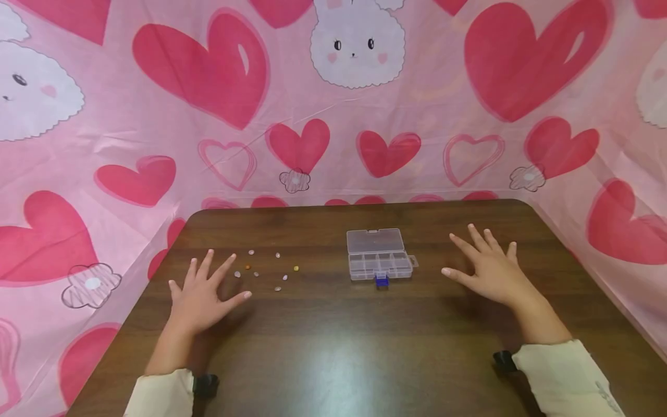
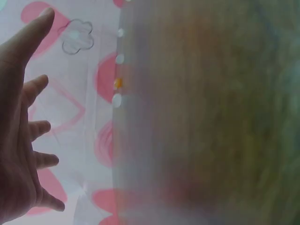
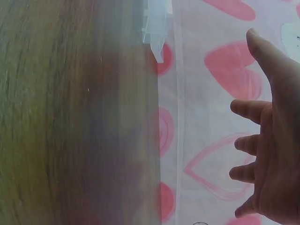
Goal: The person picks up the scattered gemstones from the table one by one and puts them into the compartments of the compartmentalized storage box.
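Note:
Both hands hover over the table with fingers spread and nothing held. My left hand [image 1: 200, 298] is at the left, just beside a scatter of several small stones [image 1: 237, 274], mostly pale, with an orange bead [image 1: 248, 267] and a yellow bead [image 1: 296, 268] among them. In the left wrist view the orange bead [image 2: 118, 83] shows beyond the palm. My right hand [image 1: 492, 272] is to the right of a clear plastic compartment box [image 1: 380, 266]. The box's lid [image 1: 375, 241] is tipped back, and a blue latch [image 1: 382, 281] sits at its front. Its edge [image 3: 157, 28] appears in the right wrist view.
The dark wooden table [image 1: 333, 347] has rounded far corners. Behind it and at both sides hangs a pink cloth [image 1: 312, 104] printed with hearts and rabbits. Black wrist straps [image 1: 205, 385] show at the cream sleeves [image 1: 161, 397].

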`<state>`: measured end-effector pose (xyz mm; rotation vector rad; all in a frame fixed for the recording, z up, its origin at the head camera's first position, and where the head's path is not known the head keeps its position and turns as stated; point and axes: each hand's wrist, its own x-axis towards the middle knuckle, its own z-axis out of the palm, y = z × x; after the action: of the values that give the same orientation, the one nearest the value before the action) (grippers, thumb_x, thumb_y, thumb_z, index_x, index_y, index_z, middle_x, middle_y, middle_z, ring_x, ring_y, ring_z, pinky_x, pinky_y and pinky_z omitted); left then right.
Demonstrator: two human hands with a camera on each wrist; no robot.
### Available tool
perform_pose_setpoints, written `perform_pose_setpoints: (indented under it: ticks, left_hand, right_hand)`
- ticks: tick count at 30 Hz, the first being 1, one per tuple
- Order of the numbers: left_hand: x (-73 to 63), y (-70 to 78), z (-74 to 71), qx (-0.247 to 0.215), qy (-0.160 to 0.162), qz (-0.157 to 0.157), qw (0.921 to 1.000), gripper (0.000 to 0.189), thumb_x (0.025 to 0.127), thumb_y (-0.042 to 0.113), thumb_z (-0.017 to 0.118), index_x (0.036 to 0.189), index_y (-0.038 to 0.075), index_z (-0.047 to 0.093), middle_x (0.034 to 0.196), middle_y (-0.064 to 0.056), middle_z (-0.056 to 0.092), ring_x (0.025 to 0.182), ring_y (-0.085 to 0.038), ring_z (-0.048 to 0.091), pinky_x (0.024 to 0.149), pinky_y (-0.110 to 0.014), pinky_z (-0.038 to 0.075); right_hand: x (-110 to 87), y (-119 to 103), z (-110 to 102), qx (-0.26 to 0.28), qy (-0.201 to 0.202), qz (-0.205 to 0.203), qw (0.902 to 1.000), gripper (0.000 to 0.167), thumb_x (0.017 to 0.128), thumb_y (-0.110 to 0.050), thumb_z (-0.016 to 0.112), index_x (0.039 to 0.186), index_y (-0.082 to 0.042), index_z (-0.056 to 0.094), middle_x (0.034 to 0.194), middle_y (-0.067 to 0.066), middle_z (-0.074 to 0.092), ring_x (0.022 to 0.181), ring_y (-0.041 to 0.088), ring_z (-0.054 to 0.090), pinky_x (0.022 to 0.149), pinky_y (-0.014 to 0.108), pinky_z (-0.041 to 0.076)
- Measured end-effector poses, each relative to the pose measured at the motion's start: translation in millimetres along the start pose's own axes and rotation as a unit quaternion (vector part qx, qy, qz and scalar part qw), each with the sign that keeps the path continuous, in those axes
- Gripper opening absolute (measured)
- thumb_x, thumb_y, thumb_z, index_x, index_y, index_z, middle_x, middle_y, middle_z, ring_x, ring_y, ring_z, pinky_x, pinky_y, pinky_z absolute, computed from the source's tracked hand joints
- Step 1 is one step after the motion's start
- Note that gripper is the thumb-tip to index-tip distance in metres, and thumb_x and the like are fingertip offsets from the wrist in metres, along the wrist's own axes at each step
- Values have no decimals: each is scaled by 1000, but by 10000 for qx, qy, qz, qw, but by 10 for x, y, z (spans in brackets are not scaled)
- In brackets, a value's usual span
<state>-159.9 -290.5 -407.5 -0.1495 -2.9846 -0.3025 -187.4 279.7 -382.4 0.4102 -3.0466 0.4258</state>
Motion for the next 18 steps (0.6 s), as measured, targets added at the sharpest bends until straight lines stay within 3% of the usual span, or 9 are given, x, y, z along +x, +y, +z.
perform_pose_setpoints:
  ticks: [10,18]
  left_hand:
    - [74,114,99,-827,4,251,9963,92,78,69,66,154,33,28,158,-20,19,139,-52,18,91,-84,14]
    - [113,180,162,-1666,-10,402,9852,89,79,56,74,153,30,32,158,-19,20,137,-53,22,93,-80,22]
  right_hand:
    - [46,-67,67,723,-42,-352,9968,84,89,-56,63,154,-14,30,158,29,11,139,57,9,102,76,-1]
    - [79,-93,133,1154,31,-569,9917,86,86,-50,70,153,-13,32,159,25,12,139,56,13,104,74,9]
